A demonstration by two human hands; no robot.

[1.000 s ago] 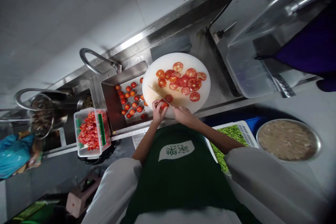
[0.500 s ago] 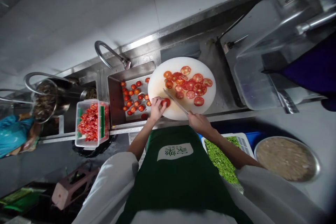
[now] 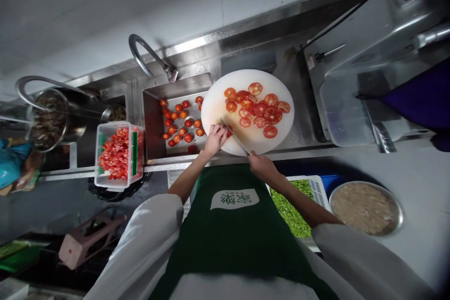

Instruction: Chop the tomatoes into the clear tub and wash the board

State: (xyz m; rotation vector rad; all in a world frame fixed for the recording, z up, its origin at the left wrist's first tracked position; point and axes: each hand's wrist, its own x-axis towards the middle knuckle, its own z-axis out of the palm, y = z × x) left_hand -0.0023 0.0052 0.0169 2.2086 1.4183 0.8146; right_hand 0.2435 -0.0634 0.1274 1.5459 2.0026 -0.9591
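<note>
A round white cutting board [image 3: 214, 98] lies across the sink edge. Near its front left rim, my left hand [image 3: 215, 139] has its fingers closed on a red tomato [image 3: 229, 131], mostly hidden behind the fingers and the blade. The fist of my right hand [image 3: 263, 168] wraps round the handle of a knife [image 3: 237, 139], whose blade slants up and left against the tomato beside my left fingertips. Several round tomato slices [image 3: 270, 131] are spread over the back and right of the board. Two orange-red pieces [image 3: 231, 106] sit at their left.
Several whole tomatoes [image 3: 188, 138] lie in the steel sink [image 3: 154, 143] to the left. A clear container of cut red pieces [image 3: 116, 152] stands farther left. Below right are a basket of chopped greens [image 3: 291, 208] and a round metal basin [image 3: 365, 206]. A curved faucet [image 3: 147, 51] rises behind.
The knife blade has come over against the tomato, which is now mostly covered. My left fingers have drawn in closer round it. The whole view has shifted slightly.
</note>
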